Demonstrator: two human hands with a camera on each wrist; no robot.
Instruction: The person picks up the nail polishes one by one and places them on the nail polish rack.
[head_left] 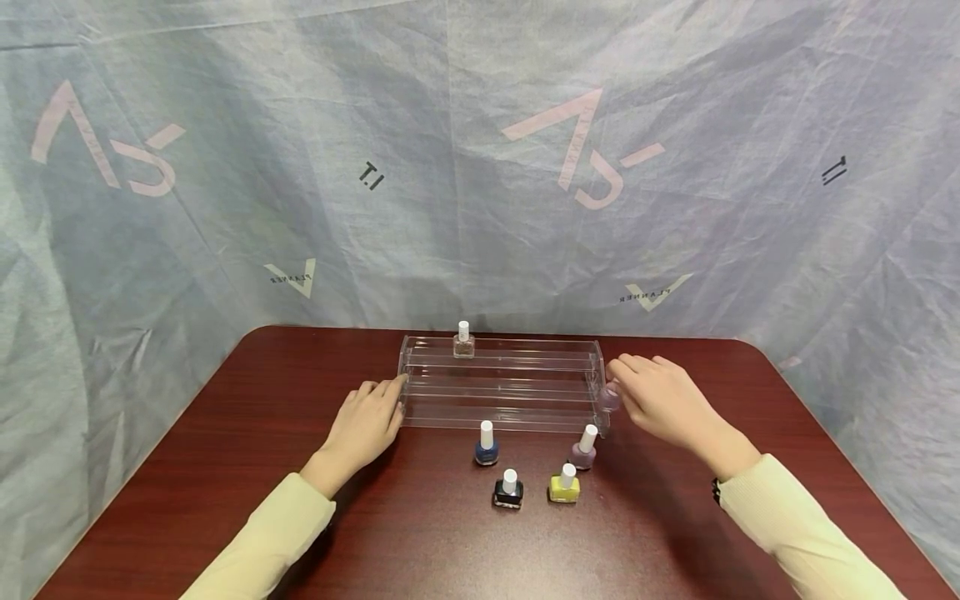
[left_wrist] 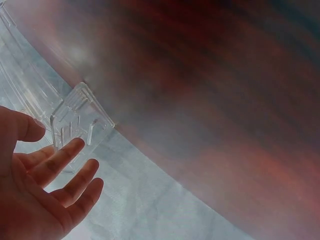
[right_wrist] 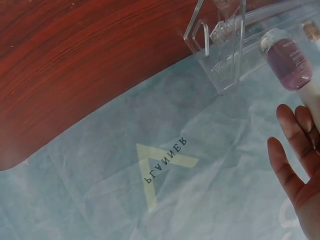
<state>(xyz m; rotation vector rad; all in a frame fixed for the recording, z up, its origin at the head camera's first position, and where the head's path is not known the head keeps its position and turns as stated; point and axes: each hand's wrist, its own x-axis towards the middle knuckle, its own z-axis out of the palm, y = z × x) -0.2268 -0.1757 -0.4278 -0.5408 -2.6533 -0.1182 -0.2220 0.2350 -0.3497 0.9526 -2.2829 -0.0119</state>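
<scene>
A clear acrylic stepped rack (head_left: 498,410) stands toward the back of the table. My left hand (head_left: 365,421) touches the rack's left end, its fingers extended along the side panel (left_wrist: 82,117) in the left wrist view. Just off the rack's right end, my right hand (head_left: 663,400) pinches a purple nail polish bottle (right_wrist: 289,65) by its white cap; in the right wrist view the bottle is tilted, cap toward the fingers. One sheer brownish nail polish bottle (head_left: 464,345) stands on the rack's top tier.
In front of the rack stand a blue nail polish (head_left: 487,452), a black one (head_left: 508,493), a yellow one (head_left: 564,488) and a mauve one (head_left: 582,454), all white-capped. A grey printed cloth (head_left: 450,208) hangs behind the dark red table (head_left: 420,533).
</scene>
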